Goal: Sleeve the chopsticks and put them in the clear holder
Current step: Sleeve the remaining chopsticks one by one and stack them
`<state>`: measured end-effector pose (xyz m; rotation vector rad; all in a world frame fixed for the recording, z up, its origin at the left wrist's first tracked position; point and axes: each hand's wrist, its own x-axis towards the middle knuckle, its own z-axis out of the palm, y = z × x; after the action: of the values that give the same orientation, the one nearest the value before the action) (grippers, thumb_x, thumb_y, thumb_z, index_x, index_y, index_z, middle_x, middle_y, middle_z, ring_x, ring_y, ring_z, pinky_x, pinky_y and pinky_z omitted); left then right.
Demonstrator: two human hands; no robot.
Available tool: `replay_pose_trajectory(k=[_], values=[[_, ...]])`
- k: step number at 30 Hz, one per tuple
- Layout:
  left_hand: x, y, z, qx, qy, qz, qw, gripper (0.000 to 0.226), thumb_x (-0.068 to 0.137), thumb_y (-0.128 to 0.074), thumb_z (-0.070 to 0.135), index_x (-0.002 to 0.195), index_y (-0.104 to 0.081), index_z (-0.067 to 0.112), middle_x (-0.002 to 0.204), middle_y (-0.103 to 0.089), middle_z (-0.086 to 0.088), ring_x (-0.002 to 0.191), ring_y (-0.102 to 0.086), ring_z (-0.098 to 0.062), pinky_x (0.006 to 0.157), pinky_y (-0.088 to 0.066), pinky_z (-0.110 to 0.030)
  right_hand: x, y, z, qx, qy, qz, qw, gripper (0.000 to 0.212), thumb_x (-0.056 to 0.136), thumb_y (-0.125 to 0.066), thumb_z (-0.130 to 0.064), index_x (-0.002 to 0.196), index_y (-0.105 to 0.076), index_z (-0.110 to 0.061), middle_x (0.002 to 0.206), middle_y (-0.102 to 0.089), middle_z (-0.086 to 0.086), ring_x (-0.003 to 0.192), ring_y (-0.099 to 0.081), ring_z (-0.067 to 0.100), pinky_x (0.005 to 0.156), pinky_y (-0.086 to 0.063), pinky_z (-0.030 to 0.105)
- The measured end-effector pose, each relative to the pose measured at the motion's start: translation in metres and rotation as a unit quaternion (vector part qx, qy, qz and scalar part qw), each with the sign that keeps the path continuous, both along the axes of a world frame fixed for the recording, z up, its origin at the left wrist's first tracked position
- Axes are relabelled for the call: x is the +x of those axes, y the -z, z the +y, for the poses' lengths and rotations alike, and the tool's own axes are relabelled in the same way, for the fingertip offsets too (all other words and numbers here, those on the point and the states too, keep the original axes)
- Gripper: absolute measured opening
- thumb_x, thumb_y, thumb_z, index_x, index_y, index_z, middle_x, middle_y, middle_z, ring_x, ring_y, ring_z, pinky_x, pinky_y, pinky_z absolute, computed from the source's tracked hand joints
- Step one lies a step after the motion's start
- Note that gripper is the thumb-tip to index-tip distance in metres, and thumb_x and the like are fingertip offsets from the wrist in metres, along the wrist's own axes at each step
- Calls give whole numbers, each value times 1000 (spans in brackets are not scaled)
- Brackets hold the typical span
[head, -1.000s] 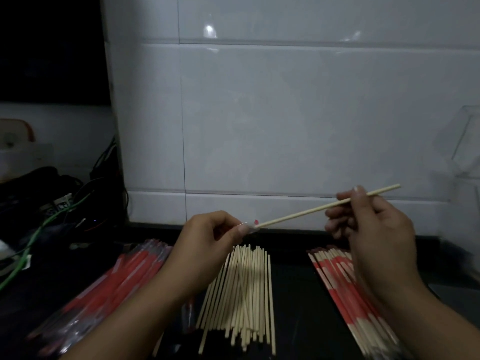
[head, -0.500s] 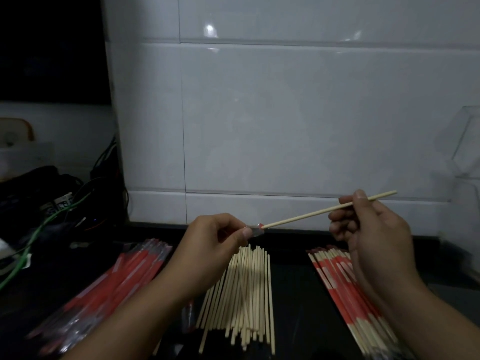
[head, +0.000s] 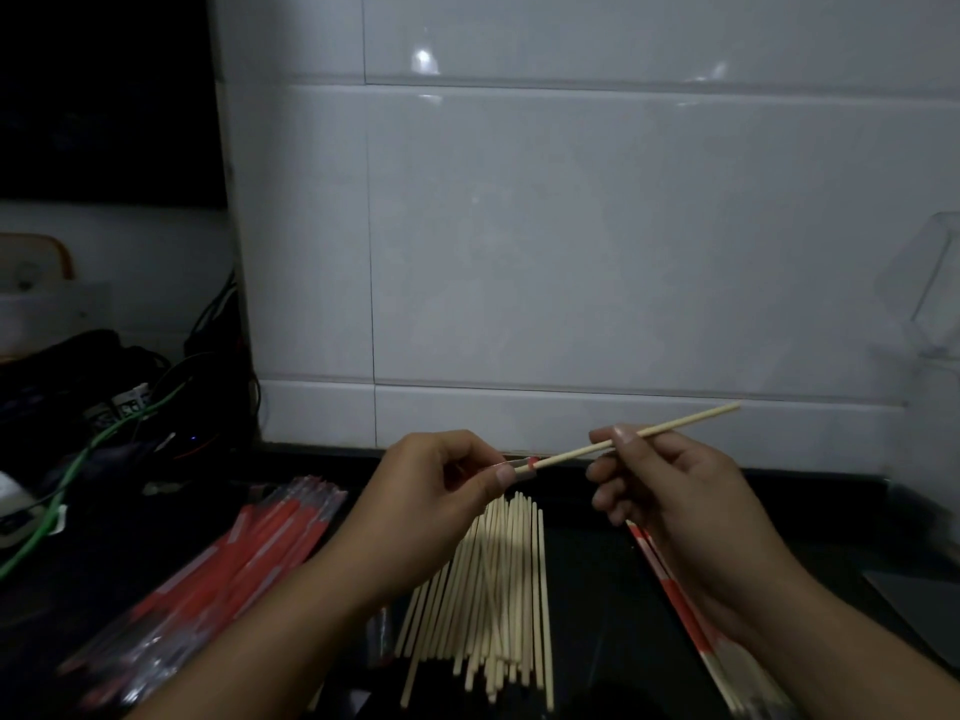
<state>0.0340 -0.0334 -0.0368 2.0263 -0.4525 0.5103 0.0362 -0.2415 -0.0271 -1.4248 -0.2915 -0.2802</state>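
My right hand [head: 670,491] pinches a bare wooden chopstick [head: 675,426] that slants up to the right. Its lower left tip sits inside the mouth of a red and clear sleeve [head: 524,465], which my left hand [head: 441,506] pinches between thumb and fingers; most of the sleeve is hidden in that hand. Below the hands lies a pile of bare chopsticks [head: 493,595] on the black counter. A stack of empty red sleeves [head: 234,563] lies to the left. Sleeved chopsticks [head: 680,605] lie under my right forearm. The clear holder [head: 930,314] stands at the far right against the wall.
A white tiled wall [head: 571,241] rises just behind the counter. Cables, among them a green one [head: 62,491], and dark clutter fill the left side. A grey flat object [head: 919,595] lies at the right edge.
My right hand has moved left toward my left hand, pushing the chopstick's tip further into the sleeve mouth. The left hand has stayed about where it was.
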Motion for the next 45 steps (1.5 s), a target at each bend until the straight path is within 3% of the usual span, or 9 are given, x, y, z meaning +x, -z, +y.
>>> replay_pose_trajectory(k=[8,12,15,20,26,31,41,43,45], values=[[-2,-1,3,60,-4,4,998,10,90,-67,39,87,-74,32,77,-71,6,73,-65,-10,69,-57,-37,6,-8,-19,61,125,-82,987,8,97,-58,-15,99,-63,-10,70,-68,13,60,-67,17,53,-53,22],[-6,-3,-1,69,14,1,998,11,90,-66,40,88,-74,33,76,-70,7,70,-64,-9,66,-56,-34,1,-6,-18,4,139,-104,985,45,91,-65,-13,130,-45,-25,77,-74,12,64,-70,23,57,-56,26],[-6,-2,-2,59,15,0,998,11,90,-67,39,86,-74,32,77,-71,6,71,-65,-11,69,-57,-41,-6,-6,-9,-6,132,-132,982,46,89,-66,-8,130,-48,-20,75,-74,13,61,-70,24,55,-57,25],[-5,-3,-3,35,9,-9,999,8,90,-68,34,87,-75,32,79,-72,11,74,-68,-10,73,-58,-44,-8,4,5,-67,71,-125,987,34,94,-56,-1,123,-63,-17,76,-73,12,64,-71,17,58,-55,22],[-5,-2,-2,31,6,-10,999,7,91,-66,33,89,-72,35,81,-72,14,73,-68,-5,72,-60,-35,-15,10,14,-246,-71,-91,962,65,94,-51,5,139,-40,-41,99,-73,-3,76,-70,20,72,-57,29],[-4,-2,-3,17,8,0,1000,7,92,-67,34,89,-73,34,79,-72,12,70,-68,-8,70,-60,-34,-12,13,12,-151,-3,-111,982,50,91,-53,11,122,-55,-28,91,-70,2,69,-71,24,62,-53,25],[-2,-2,-1,21,6,-1,1000,7,91,-67,34,89,-72,32,80,-72,12,68,-67,-6,65,-57,-25,-11,11,9,-198,-10,-113,974,30,88,-62,5,101,-63,-22,86,-69,2,66,-69,20,65,-55,26],[-2,-4,1,10,-2,1,1000,9,91,-66,36,88,-73,30,79,-73,12,67,-67,-7,65,-57,-26,-8,7,0,-324,24,-151,934,27,87,-68,-4,95,-64,-30,88,-67,-6,73,-66,12,67,-52,20],[-2,-4,2,-6,-9,10,1000,12,90,-65,38,87,-73,28,78,-73,10,65,-67,-7,66,-57,-28,-10,3,-9,-530,-23,-176,829,18,88,-70,-18,92,-66,-35,94,-61,-22,87,-60,-3,72,-44,9]])
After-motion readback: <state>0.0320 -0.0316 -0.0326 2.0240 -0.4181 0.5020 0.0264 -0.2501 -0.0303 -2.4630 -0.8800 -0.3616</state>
